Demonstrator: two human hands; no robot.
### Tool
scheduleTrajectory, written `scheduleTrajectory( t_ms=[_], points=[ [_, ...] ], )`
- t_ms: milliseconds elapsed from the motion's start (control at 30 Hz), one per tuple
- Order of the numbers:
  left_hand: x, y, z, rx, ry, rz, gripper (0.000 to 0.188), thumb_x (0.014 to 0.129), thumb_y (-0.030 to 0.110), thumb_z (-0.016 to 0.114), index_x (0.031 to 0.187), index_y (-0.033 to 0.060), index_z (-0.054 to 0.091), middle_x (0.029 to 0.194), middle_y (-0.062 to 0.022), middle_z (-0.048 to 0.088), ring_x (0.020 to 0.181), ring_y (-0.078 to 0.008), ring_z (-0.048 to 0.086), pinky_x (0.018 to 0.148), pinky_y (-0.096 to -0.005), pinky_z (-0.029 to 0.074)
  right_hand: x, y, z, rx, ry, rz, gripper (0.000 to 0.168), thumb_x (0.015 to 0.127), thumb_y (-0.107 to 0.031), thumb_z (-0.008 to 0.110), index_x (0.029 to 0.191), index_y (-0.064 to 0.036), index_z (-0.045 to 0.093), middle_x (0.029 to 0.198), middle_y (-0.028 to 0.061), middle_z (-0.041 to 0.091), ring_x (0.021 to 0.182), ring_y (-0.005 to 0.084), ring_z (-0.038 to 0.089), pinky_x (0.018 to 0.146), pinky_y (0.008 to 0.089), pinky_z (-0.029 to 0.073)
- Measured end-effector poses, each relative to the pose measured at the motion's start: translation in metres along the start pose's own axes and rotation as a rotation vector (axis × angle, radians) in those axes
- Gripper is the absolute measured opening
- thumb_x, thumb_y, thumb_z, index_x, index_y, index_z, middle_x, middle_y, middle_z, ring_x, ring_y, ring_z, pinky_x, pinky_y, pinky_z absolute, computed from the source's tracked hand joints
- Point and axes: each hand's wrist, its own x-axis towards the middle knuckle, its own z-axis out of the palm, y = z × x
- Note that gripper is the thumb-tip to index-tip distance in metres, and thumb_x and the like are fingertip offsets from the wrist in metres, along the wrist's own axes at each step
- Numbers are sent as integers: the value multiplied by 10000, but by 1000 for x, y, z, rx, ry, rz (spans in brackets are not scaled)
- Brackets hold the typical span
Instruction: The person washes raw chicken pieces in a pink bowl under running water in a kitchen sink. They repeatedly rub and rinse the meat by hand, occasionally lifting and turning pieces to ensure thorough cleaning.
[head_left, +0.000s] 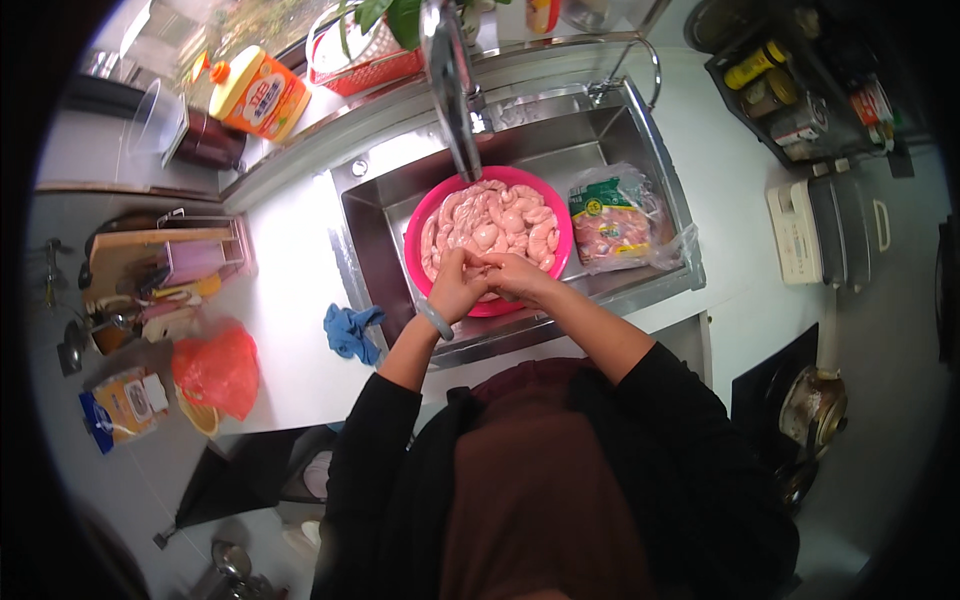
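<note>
A bright pink plastic basin (564, 225) stands in the stainless-steel sink (611, 142), filled with pale pink raw intestines (487, 217). Over its near side my left hand (454, 283) and my right hand (517, 277) meet, fingertips together. They pinch a piece of intestine, mostly hidden by the fingers. A grey bangle (435, 319) circles my left wrist. The chrome faucet (454, 97) reaches over the basin's far rim. To the right of the basin, a clear plastic bag of raw meat (611, 217) with a green printed panel lies in the sink.
A blue cloth (351, 332) lies at the sink's left edge. Farther left are a red plastic bag (217, 371) and a cutting-board rack (244, 244). An orange-labelled detergent bottle (262, 94) stands on the windowsill. A kettle (814, 409) is at the right.
</note>
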Motion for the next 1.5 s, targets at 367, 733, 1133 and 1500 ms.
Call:
scheduleTrajectory(
  t_ms=[367,733,1133,1500],
  points=[
    [2,-50,2,-53,-323,-69,180,761,-8,529,939,6,500,774,-49,583,695,-122,549,641,-255,464,-12,-27,-13,-885,13,-374,205,724,-190,614,836,-23,650,663,117,620,563,177,604,518,320,475],
    [-3,39,5,-470,-189,-49,218,806,-64,385,831,19,585,759,0,539,663,-76,503,561,-194,408,4,-14,-28,-131,248,-152,277,784,4,486,1044,13,582,790,75,590,636,115,557,551,224,447],
    [33,-12,49,563,-269,82,243,809,190,506,953,49,641,980,-203,626,899,-316,614,751,-419,477,-2,-4,4,-574,238,-581,243,762,-33,472,954,16,612,899,147,624,908,221,585,835,330,442],
    [17,6,29,419,-51,-46,261,742,193,603,942,25,595,891,-214,623,833,-341,610,720,-405,474,18,9,-25,-123,125,49,257,801,-33,476,1047,-23,549,739,34,559,596,100,527,517,208,404]
  ],
)
